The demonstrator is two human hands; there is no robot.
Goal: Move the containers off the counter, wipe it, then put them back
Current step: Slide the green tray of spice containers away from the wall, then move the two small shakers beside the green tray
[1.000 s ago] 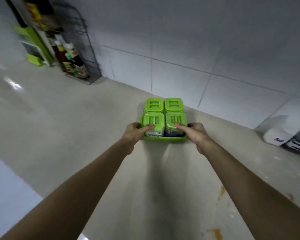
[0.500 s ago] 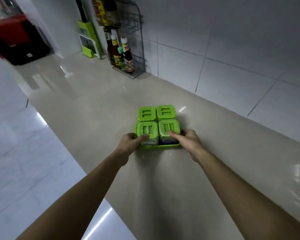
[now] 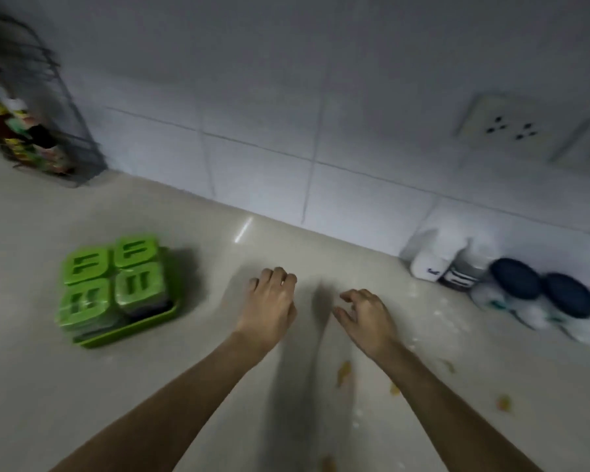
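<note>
Counter (image 3: 150,386): pale glossy stone, orange smears at 5 o'clock.
Wall (image 3: 286,97): white tiles, sockets (image 3: 511,127) at 2 o'clock.
Rack (image 3: 31,137): wire, bottles inside, at 10 o'clock.
Green tray (image 3: 130,330): at 9 o'clock on the counter, carrying four square green-lidded containers (image 3: 113,281), blurred.
Jars (image 3: 539,294): dark-lidded, at 3 o'clock by the wall.
Left hand (image 3: 269,308): empty, fingers curled, apart from the tray.
Right hand (image 3: 368,318): empty, fingers loose.

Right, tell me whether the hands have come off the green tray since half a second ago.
Yes. Both the left hand and right hand are empty, well right of the green tray, nearer the dark-lidded jars.
</note>
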